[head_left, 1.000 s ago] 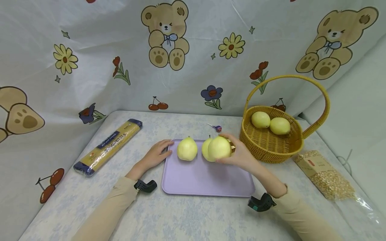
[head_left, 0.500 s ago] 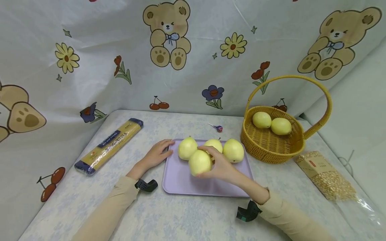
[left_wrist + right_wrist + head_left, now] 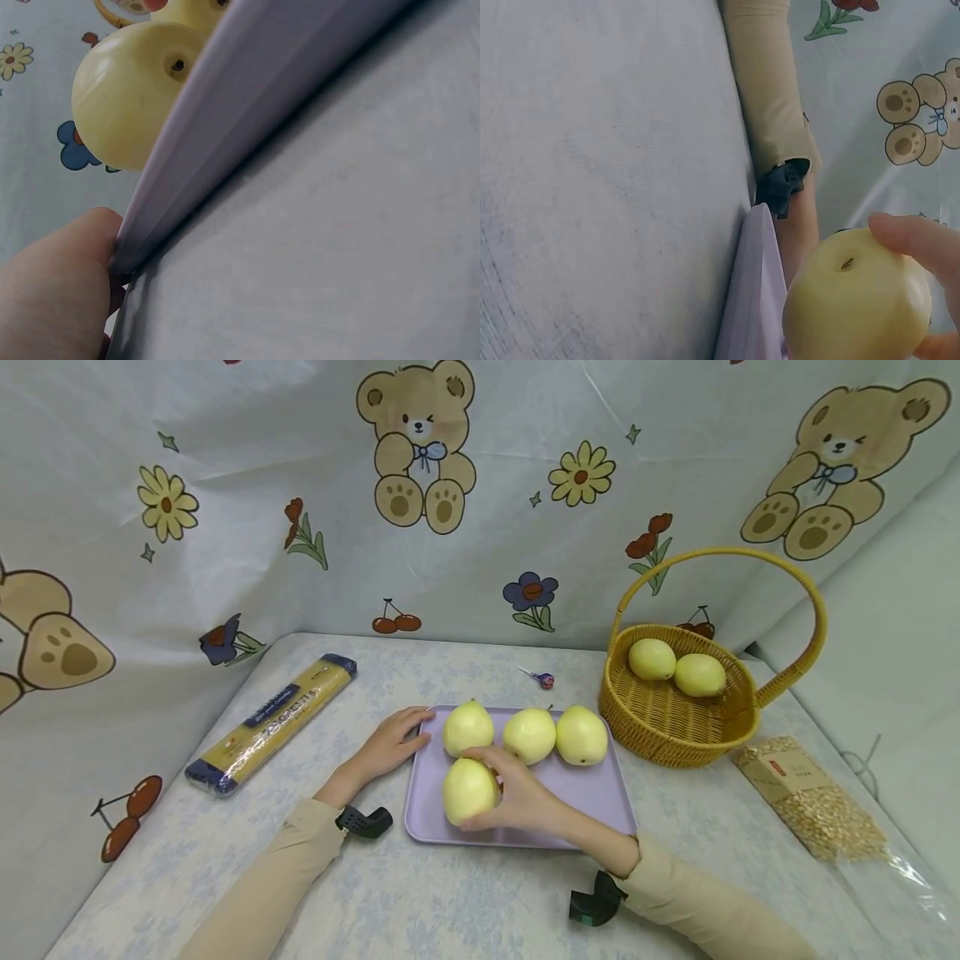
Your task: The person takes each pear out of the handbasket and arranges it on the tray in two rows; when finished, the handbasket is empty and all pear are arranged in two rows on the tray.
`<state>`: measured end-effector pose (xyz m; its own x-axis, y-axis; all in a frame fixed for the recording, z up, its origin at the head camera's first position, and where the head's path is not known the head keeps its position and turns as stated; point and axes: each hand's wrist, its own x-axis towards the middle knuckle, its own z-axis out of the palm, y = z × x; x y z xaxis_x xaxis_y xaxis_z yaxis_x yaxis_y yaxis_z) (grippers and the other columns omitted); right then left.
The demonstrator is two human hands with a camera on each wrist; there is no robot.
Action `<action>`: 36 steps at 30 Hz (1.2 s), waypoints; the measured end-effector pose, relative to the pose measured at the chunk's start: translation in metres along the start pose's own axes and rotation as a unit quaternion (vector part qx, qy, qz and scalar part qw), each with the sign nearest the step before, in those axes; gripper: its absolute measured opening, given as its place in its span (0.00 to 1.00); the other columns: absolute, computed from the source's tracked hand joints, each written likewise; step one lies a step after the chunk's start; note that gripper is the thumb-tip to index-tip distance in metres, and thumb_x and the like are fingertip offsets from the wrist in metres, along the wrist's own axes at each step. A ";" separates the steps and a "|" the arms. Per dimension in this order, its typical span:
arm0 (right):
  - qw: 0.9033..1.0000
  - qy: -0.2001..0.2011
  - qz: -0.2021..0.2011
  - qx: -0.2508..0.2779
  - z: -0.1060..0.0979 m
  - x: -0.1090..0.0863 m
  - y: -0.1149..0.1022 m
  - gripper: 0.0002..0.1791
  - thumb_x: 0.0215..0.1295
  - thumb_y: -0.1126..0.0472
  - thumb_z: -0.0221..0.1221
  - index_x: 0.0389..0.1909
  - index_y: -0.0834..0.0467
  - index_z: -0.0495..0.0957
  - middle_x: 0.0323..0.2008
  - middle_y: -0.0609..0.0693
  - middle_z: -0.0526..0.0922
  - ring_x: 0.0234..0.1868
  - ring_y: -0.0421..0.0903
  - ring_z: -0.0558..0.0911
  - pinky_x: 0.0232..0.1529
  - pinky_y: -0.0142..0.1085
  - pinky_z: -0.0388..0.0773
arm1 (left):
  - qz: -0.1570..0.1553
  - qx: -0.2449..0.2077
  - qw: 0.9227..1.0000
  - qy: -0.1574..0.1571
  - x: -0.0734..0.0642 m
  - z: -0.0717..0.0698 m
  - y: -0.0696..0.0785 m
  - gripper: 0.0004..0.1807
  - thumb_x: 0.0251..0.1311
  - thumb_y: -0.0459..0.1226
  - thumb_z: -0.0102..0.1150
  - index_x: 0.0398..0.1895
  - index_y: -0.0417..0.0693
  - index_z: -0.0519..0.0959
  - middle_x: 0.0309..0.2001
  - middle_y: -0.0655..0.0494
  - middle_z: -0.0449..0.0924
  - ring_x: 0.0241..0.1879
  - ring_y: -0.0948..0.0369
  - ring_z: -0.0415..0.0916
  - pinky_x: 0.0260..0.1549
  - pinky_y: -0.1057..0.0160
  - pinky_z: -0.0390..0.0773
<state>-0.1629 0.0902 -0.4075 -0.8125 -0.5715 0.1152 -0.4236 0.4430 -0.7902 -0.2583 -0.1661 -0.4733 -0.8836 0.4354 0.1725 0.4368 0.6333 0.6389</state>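
Held pear (image 3: pixel 470 792): in R hand (image 3: pixel 517 795), over near-L part of lilac tray (image 3: pixel 592 787), just nearer than far-L pear (image 3: pixel 468 724); can't tell if underside touches tray.
Pear axis: nearly round, long axis hard to judge; dimpled end w/ dark stub shows in R wrist view, turned partly twd that cam.
Far pears: 3 in a row along tray's far edge. Far-L pear & mid pear (image 3: pixel 529 737) have stems up/away; far-R pear (image 3: pixel 582 735) shows dark eye end twd near edge. Mid & far-R look to touch.
R hand: thumb on pear's near side, fingers on far side, holding it from R.
L hand (image 3: pixel 390 743): at tray's far-L corner, thumb & fingers apart, touching rim.
Tray: long side runs L–R on table (image 3: pixel 435 902).
Vs 0.5 s ago: held pear was abt tray's centre, hand partly hiding mid pear; now further L & closer to near edge, mid pear in plain view. L hand & far pears abt same.
Basket (image 3: pixel 663 750): table's far-R corner, 2 yellow fruits (image 3: pixel 700 675) inside.
Spaghetti pack (image 3: pixel 273 722): by table's L edge, slanting.
Grain bag (image 3: pixel 813 802): by R edge.
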 end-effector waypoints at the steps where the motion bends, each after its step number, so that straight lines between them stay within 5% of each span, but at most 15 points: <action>1: 1.000 -0.004 0.004 0.007 0.002 0.000 0.000 0.47 0.41 0.53 0.75 0.64 0.59 0.66 0.60 0.54 0.72 0.55 0.47 0.72 0.48 0.35 0.73 | 0.000 0.000 1.000 0.000 0.000 0.000 0.000 0.25 0.68 0.44 0.50 0.66 0.46 0.68 0.68 0.45 0.65 0.70 0.46 0.59 0.69 0.43 0.57; 9: 0.998 -0.010 0.039 0.045 0.009 -0.001 0.001 0.48 0.42 0.53 0.75 0.66 0.58 0.64 0.65 0.52 0.68 0.61 0.47 0.70 0.56 0.46 0.71 | 0.001 0.000 1.000 0.001 0.000 0.000 0.002 0.25 0.68 0.43 0.50 0.66 0.45 0.67 0.68 0.45 0.65 0.70 0.45 0.59 0.69 0.42 0.57; 23: 1.000 -0.005 -0.007 -0.008 0.011 -0.001 0.003 0.46 0.46 0.53 0.74 0.67 0.60 0.64 0.67 0.57 0.65 0.66 0.53 0.67 0.65 0.53 0.67 | -0.001 -0.003 1.000 -0.002 0.000 0.000 0.001 0.25 0.69 0.44 0.50 0.66 0.46 0.68 0.68 0.45 0.65 0.70 0.46 0.59 0.70 0.43 0.57; 27: 1.000 -0.008 -0.003 -0.019 0.009 -0.003 0.002 0.46 0.47 0.53 0.73 0.67 0.59 0.64 0.66 0.57 0.66 0.64 0.51 0.69 0.62 0.48 0.71 | 0.004 -0.002 1.000 -0.001 0.001 0.000 0.001 0.25 0.69 0.43 0.50 0.66 0.45 0.68 0.68 0.45 0.66 0.70 0.46 0.60 0.69 0.43 0.58; 32: 0.999 -0.012 -0.002 -0.031 0.008 -0.004 0.002 0.44 0.49 0.51 0.72 0.67 0.58 0.65 0.63 0.55 0.67 0.55 0.46 0.71 0.44 0.35 0.76 | 0.002 -0.004 1.000 -0.004 0.001 -0.001 0.001 0.25 0.69 0.44 0.50 0.66 0.45 0.68 0.68 0.45 0.66 0.70 0.46 0.60 0.69 0.43 0.58; 36: 0.999 -0.018 -0.002 -0.029 0.006 -0.005 0.000 0.44 0.50 0.51 0.72 0.67 0.58 0.65 0.62 0.55 0.67 0.51 0.45 0.71 0.40 0.34 0.77 | -0.002 -0.005 1.000 -0.005 0.000 -0.001 0.002 0.25 0.69 0.44 0.50 0.66 0.46 0.68 0.68 0.45 0.66 0.70 0.46 0.59 0.70 0.43 0.58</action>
<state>-0.1568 0.0886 -0.4121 -0.7958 -0.5979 0.0962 -0.4510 0.4790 -0.7531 -0.2578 -0.1654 -0.4708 -0.8835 0.4390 0.1635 0.4321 0.6288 0.6465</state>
